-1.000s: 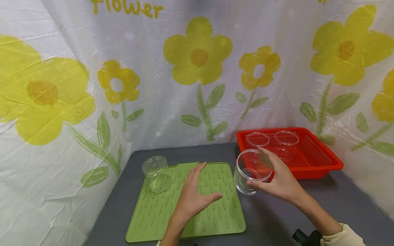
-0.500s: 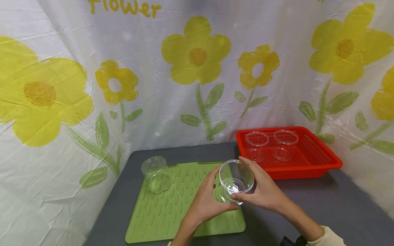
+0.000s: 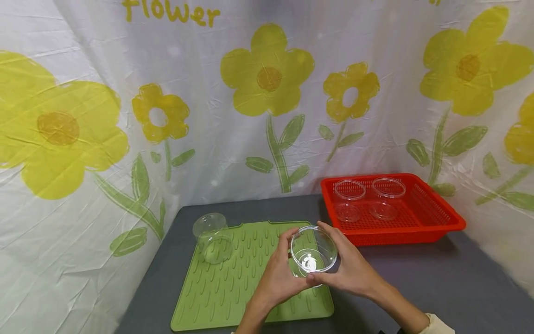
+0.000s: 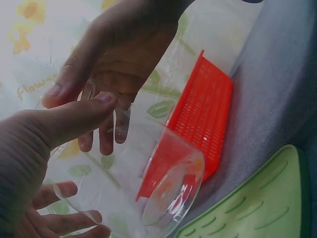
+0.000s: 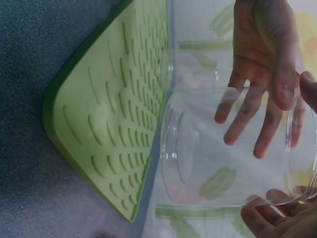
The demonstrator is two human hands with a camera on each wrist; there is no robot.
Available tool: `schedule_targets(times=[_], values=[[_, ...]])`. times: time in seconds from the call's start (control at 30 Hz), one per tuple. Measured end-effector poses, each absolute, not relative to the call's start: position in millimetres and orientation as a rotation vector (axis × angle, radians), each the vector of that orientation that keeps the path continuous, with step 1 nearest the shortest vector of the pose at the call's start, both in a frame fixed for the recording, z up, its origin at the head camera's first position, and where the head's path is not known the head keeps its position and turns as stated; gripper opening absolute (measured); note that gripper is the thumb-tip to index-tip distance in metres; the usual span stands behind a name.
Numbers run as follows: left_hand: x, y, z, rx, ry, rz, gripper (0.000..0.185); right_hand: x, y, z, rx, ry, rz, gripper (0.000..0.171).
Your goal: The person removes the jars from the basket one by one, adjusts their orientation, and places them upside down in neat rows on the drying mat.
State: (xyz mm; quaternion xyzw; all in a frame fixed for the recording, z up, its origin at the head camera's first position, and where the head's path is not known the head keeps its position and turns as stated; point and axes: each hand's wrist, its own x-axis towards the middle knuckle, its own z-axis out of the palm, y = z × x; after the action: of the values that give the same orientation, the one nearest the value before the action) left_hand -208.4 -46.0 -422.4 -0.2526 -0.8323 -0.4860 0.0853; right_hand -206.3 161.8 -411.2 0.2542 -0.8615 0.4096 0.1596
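Note:
A clear plastic jar [image 3: 314,248] with a thick round rim is held between both hands, above the right part of the green ridged mat [image 3: 225,287]. My left hand [image 3: 278,277] grips its left side, and my right hand [image 3: 352,269] holds it from the right. The thumbs come together at the near side of the rim. In the left wrist view the base of the jar [image 4: 171,196] points toward the mat. Fingers show through the clear wall in the right wrist view. Another clear jar [image 3: 212,239] stands on the far left corner of the mat.
A red plastic basket [image 3: 438,213] sits at the back right of the grey table [image 3: 417,278]. Inside it stand two clear jars, a left jar [image 3: 349,190] and a right jar [image 3: 389,189]. Behind the table hangs a white cloth [image 3: 200,157] printed with yellow flowers.
My right hand has carried the jar leftward and nearer, from beside the basket to over the mat. My left hand has moved right and taken hold of it too.

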Motion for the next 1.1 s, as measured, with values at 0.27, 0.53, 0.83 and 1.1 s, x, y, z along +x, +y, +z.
schedule_targets(times=[0.27,0.53,0.83,1.1], values=[[-208,-48,-423,-0.649,-2.428,-1.541,0.108,-210,167,-422,0.758,-2.385,1.233,0.118],[-208,-52,-425,-0.546,-2.344,-1.695,0.107,-212,173,-434,0.780,-2.335,1.217,0.122],[-201,-50,-427,-0.550,-2.228,-1.943,0.101,-210,169,-442,0.876,-2.255,1.288,0.121],[-194,-47,-426,-0.634,-2.149,-2.047,0.098,-205,168,-439,0.876,-2.298,1.277,0.118]])
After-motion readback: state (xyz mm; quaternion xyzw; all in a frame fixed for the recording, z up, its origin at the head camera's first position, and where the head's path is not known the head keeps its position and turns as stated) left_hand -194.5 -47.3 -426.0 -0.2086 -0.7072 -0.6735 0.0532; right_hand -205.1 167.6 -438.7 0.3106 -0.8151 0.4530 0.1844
